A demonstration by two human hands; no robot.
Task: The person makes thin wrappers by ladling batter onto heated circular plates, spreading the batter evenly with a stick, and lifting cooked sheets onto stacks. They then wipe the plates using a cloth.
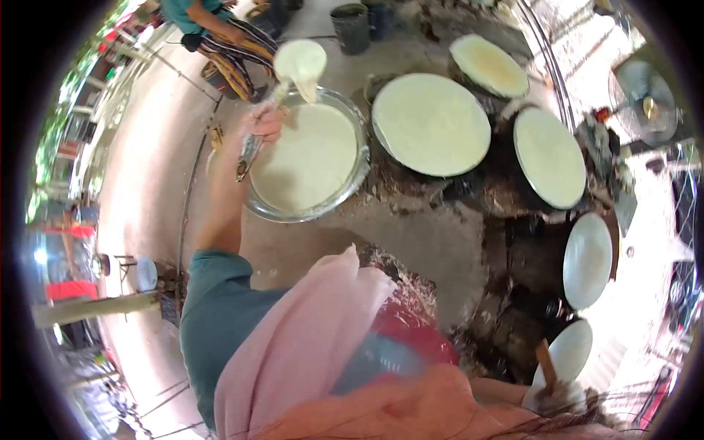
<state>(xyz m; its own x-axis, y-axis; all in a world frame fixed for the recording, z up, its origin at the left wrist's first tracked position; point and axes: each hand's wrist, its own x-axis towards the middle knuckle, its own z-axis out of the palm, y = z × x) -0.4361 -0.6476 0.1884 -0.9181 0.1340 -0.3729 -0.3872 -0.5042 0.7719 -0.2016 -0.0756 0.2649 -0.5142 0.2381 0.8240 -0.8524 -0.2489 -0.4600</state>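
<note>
My left hand (265,125) is closed around the handle of a large ladle (297,62). White liquid fills the ladle, and some hangs over its edge above a wide metal basin (364,158) of similar pale liquid. Down at the lower right, my right hand (561,400) looks wrapped in white cloth or a glove and is closed around a wooden stick (545,363). Beside it is a pale round pan (570,352); whether the stick touches the pan is unclear.
Three pale-filled round pans (431,125) (490,66) (550,158) stand at the upper right, with a whitish pan (588,261) below. A person (220,29) sits at the upper left near dark buckets (350,29).
</note>
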